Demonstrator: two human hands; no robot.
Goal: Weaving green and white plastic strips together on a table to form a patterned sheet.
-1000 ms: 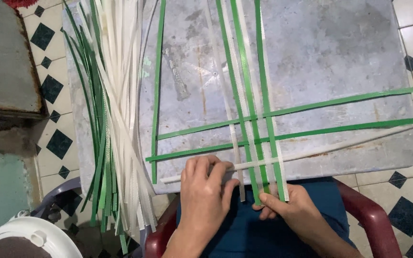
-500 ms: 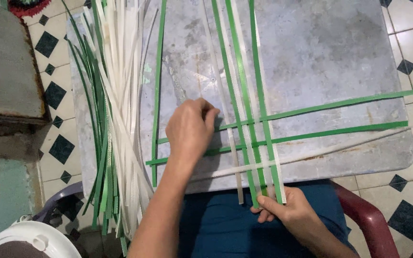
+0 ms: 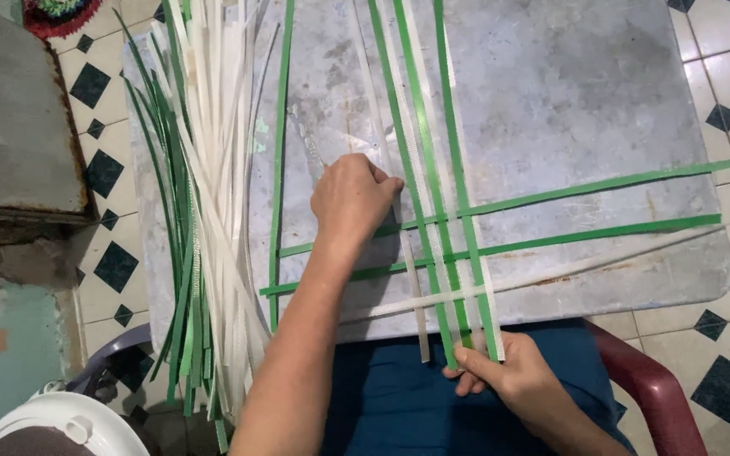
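Note:
Green and white plastic strips (image 3: 445, 245) lie woven in a loose grid on a grey metal table top (image 3: 551, 101). My left hand (image 3: 353, 198) rests on the table beside the upright strips, fingertips touching a white strip (image 3: 382, 160). My right hand (image 3: 507, 371) sits at the near table edge, pinching the lower ends of the green and white upright strips. Two green strips (image 3: 601, 207) run sideways toward the right.
A thick bundle of loose white and green strips (image 3: 204, 219) lies along the table's left side. A red plastic chair arm (image 3: 661, 397) is at lower right, a white rounded object (image 3: 61, 426) at lower left. Tiled floor surrounds the table.
My left hand has moved up from the near edge onto the table, reaching the white upright strip. My right hand has stayed at the strip ends.

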